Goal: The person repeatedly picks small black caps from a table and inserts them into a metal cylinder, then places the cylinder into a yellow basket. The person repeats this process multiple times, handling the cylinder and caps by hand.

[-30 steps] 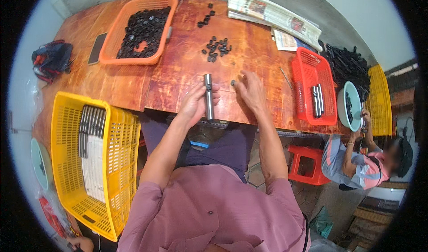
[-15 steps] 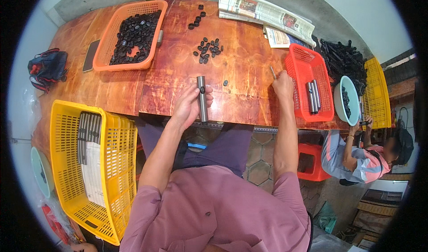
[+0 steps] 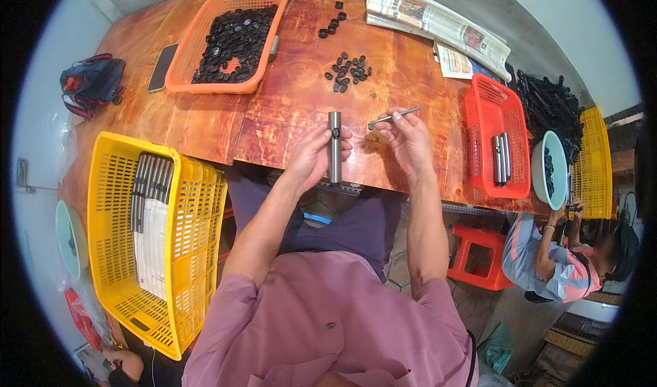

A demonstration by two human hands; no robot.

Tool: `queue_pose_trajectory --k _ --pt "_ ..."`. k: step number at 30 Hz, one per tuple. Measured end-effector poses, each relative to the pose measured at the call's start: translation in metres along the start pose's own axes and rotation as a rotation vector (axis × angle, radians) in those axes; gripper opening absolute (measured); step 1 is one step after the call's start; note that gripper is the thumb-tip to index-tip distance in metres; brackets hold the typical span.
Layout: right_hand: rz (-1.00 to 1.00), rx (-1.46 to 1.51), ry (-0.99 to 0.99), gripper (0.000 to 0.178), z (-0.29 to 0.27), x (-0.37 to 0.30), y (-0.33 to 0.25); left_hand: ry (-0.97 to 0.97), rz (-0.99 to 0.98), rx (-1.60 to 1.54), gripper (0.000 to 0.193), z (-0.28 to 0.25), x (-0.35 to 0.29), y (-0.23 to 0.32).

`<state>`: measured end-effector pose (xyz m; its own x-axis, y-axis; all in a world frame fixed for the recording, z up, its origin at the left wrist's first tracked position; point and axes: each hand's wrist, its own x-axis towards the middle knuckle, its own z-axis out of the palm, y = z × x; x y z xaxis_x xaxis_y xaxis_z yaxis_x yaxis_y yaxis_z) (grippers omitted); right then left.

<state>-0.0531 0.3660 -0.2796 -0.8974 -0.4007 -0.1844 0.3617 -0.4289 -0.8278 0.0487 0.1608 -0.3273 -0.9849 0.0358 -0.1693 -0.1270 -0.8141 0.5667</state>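
My left hand (image 3: 308, 156) grips a grey metal tube (image 3: 335, 169) upright over the table's near edge. A small black fitting (image 3: 335, 133) sits on the tube's upper part, by my fingertips. Off to its right, my right hand (image 3: 409, 144) pinches a thin metal rod (image 3: 413, 110), held nearly level. The rod's left end meets a small dark oval piece (image 3: 371, 126); whether that piece is lifted or lies on the table, I cannot tell. Farther back, several similar black oval pieces (image 3: 348, 72) lie loosely grouped on the wooden table (image 3: 287, 123).
An orange basket (image 3: 179, 65) of black parts stands back left. On the right are a red basket (image 3: 477, 130) with metal tubes, a pale green bowl (image 3: 558, 171) and newspapers (image 3: 438, 28). A yellow crate (image 3: 195, 216) is at my left; a co-worker (image 3: 571, 267) sits far right.
My right hand has come left from beside the red basket, bringing the rod to the small dark piece. The rod has turned nearly level. My left hand keeps the tube; the whole view has shifted slightly.
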Motion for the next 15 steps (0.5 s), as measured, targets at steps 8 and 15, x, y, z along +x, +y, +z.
queue_pose_trajectory --k 8,15 --pt "-0.095 -0.349 0.097 0.011 0.040 -0.009 0.020 -0.004 -0.007 -0.020 0.031 -0.001 -0.001 0.000" --pt "-0.249 -0.462 0.039 0.010 0.063 -0.024 0.035 -0.016 0.002 -0.065 0.034 -0.001 -0.001 -0.001"
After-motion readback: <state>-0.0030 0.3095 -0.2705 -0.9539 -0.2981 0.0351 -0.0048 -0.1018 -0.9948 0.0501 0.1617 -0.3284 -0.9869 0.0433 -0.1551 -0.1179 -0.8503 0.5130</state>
